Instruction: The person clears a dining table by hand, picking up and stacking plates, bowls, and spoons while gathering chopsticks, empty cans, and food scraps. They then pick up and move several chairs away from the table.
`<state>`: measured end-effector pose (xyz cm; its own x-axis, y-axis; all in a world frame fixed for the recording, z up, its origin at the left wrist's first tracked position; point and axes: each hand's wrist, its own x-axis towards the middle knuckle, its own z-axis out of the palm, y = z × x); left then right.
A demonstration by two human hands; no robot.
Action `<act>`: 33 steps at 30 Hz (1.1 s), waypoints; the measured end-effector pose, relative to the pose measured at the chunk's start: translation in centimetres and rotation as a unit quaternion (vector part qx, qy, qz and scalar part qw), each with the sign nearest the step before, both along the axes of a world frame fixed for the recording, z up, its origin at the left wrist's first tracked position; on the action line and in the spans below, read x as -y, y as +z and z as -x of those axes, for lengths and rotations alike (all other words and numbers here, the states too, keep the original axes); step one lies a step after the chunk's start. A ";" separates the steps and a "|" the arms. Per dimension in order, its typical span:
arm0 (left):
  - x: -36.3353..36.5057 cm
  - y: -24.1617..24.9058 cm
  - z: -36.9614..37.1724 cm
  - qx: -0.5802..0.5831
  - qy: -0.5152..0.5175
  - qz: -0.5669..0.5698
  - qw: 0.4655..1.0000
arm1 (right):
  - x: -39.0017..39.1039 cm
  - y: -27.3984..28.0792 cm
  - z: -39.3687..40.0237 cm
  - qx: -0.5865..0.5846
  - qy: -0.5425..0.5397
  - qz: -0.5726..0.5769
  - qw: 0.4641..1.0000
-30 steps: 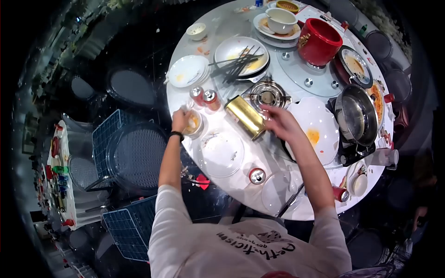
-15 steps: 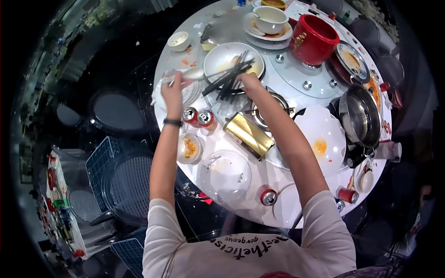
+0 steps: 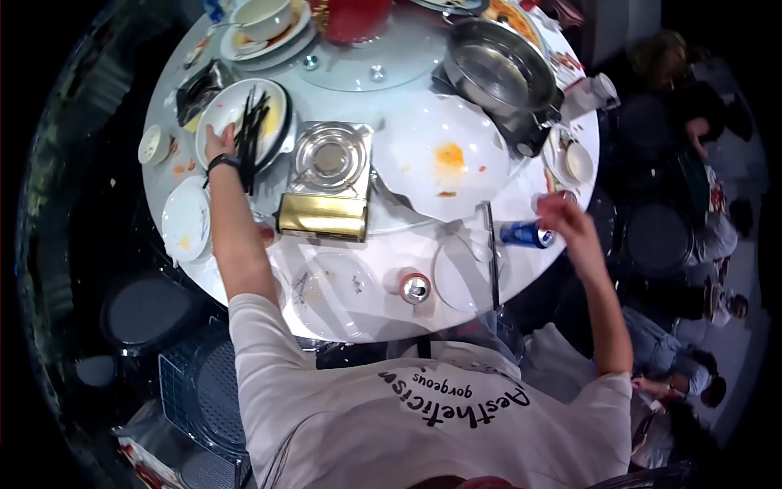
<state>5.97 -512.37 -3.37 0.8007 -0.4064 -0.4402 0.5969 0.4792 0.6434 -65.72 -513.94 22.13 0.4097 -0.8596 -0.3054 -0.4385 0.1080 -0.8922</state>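
My left hand (image 3: 218,143) reaches over the near left rim of a white bowl (image 3: 213,107), thumb and fingers apart. A bundle of black chopsticks (image 3: 251,134) lies across that bowl, beside my fingers. Below my left forearm is a stack of white plates (image 3: 186,218). My right hand (image 3: 568,222) is at the table's right side, smeared by motion, its fingers overlapping a red can whose outline is blurred. Just left of it lies a blue can (image 3: 525,235). More black chopsticks (image 3: 492,257) rest across a white plate (image 3: 460,273).
A portable gas stove (image 3: 330,159) with a gold panel stands mid-table, beside a large stained white platter (image 3: 444,155). Behind are a metal pot (image 3: 501,69) and a red bucket (image 3: 354,20). An upright can (image 3: 415,287) stands near the front edge.
The view has swung right. My right hand has left the chopsticks in the bowl and moved to the cans. My left hand has moved from the plates to the bowl; its spoon no longer shows.
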 end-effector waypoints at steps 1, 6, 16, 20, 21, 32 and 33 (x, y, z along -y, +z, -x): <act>-0.7 1.7 1.2 -0.011 -0.030 0.009 0.999 | -1.6 -2.1 1.8 -0.060 0.013 -0.003 0.998; -6.6 11.6 14.4 0.125 -0.076 -0.034 0.989 | -7.5 -17.8 2.3 -0.263 0.140 0.247 0.922; -18.3 14.7 54.3 0.277 -0.772 -0.129 0.557 | -6.7 -16.7 -1.4 -0.253 0.160 0.350 0.888; -13.6 6.7 63.1 0.536 -0.634 -0.228 0.509 | -8.4 -7.9 4.2 -0.088 0.030 0.358 0.929; -12.4 4.7 65.4 0.563 -0.579 -0.250 0.534 | -7.9 -6.8 6.3 -0.078 -0.018 0.364 0.928; -7.4 3.0 69.0 0.654 -0.438 -0.467 0.403 | 24.8 -18.2 20.5 -0.239 -0.197 0.363 0.879; -7.9 5.3 68.4 0.654 -0.444 -0.471 0.392 | 27.6 -20.2 19.5 -0.274 -0.152 0.362 0.878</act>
<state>-62.44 -504.44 1.93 0.3194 -0.9307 -0.1781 -0.8758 -0.3617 0.3196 -85.20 -541.53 1.97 0.0895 -0.9537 0.2870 -0.8721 -0.2142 -0.4399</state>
